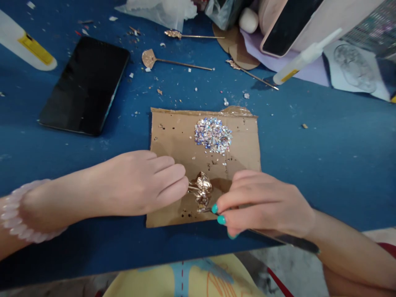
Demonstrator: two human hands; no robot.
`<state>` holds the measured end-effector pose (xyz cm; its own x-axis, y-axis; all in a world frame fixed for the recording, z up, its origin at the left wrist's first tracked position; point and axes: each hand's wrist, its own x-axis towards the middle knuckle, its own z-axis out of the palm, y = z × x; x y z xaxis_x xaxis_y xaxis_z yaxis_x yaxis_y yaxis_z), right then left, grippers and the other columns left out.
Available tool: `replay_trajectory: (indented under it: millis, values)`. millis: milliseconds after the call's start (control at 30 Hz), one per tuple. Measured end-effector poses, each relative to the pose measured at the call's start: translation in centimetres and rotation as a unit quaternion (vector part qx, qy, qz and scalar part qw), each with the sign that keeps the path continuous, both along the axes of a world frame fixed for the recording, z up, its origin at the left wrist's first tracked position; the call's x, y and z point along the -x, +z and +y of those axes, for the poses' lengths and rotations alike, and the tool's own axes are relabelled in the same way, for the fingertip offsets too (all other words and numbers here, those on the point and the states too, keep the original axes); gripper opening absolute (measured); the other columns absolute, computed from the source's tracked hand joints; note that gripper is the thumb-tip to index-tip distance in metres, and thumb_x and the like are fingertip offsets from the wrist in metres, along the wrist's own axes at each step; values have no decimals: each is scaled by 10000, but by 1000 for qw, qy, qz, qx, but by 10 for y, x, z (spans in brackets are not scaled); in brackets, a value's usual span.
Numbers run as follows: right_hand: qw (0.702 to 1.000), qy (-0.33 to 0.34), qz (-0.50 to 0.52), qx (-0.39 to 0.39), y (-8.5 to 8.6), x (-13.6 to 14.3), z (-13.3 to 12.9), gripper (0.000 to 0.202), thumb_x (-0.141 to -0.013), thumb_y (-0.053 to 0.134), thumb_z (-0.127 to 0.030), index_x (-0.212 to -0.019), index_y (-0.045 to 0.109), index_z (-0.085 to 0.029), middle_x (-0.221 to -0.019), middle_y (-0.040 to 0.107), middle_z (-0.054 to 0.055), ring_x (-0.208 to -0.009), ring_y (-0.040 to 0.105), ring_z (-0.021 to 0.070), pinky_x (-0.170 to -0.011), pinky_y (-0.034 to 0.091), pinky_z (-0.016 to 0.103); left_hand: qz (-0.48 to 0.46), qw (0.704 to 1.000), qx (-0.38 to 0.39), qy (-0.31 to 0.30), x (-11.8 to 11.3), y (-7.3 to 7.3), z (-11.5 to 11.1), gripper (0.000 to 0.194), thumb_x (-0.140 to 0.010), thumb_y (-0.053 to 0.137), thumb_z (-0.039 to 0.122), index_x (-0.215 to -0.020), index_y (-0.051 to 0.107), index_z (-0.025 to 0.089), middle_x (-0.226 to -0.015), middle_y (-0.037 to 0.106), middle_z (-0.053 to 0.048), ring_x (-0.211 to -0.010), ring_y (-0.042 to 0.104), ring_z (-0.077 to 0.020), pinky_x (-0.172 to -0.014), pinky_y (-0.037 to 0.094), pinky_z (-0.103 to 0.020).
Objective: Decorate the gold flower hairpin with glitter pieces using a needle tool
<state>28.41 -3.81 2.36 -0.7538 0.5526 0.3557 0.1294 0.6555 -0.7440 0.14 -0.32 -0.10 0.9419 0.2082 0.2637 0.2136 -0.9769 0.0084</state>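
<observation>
My left hand [136, 183] lies flat and low on the cardboard, fingertips pinched on the thin stem of a gold metal ornament [201, 190], holding it steady so it cannot turn. My right hand [262, 204] comes in from the other side, fingers closed around a slim dark tool [287, 239] whose tip meets the ornament's lower edge (the tip itself is mostly hidden behind my teal nails, so I cannot tell its exact shape). The two hands sit close together, almost touching, with the ornament between them near the front edge of the cardboard sheet [173, 136]. The ornament looks crumpled and leafy, shiny, rose-gold, with small facets that catch the light. The cardboard is plain brown, pitted with small dark holes, and serves as a work mat over the blue table [324, 156]. Just beyond the ornament a loose heap of iridescent sequins [213, 135] glitters silver and lilac, kept within easy reach. Farther back lie three gold hairpin blanks [173, 62], each a long pin with a fan or leaf head, well apart from my hands. A black phone [86, 84] rests face up to the left, a white glue bottle [306, 57] with a long nozzle to the right. A pale beaded bracelet [18, 214] circles my left wrist.
</observation>
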Motion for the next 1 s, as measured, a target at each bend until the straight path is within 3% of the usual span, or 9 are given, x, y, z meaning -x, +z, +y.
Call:
replay_trajectory:
  millis: [433,900,1000]
  values:
    - [998,19,-52,-28,0,-1,-2,291,-1114,448,-259,-980,697,-190,-922,776,33,-757,681,79,-735,445,273,-4,1000,5,3,1,-2,0,245,-995,407,65,-853,562,191,-743,544,-19,-627,454,-183,-536,275,-352]
    - [1000,-8,-15,-16,5,-1,3,81,-1031,639,-239,-982,682,-191,-922,825,31,-708,720,82,-677,511,264,-4,1000,4,2,2,-1,-2,231,-991,410,64,-862,554,191,-750,542,-17,-622,455,-189,-538,277,-360]
    - [1000,-14,-12,-19,7,-4,6,130,-1054,595,-250,-984,679,-181,-919,824,47,-739,739,94,-702,552,267,-5,1000,2,2,2,-2,-1,230,-999,412,74,-861,553,193,-758,552,-18,-632,455,-188,-547,270,-359]
